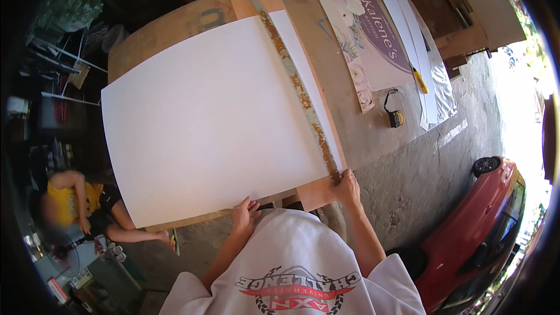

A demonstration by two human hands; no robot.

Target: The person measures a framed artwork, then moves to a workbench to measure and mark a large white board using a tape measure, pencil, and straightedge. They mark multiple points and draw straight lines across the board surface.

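A large white sheet (204,116) covers much of the table, its near edge in front of my body. Across its right part lies a long, narrow metal bar (300,90), grey with rusty patches, and a strip of white shows beyond it. My right hand (348,189) is closed around the bar's near end. At the sheet's near edge my left hand (245,213) has its fingers curled, with the fingertips at that edge. Under the sheet and bar runs a brown board (318,193), sticking out at both ends.
On the table's (344,134) right lie a floral printed panel (379,41), white strips (408,41), a yellow cutter knife (420,81) and a tape measure (396,118). A person in yellow (73,198) sits at the left. A red car (466,233) stands at the right.
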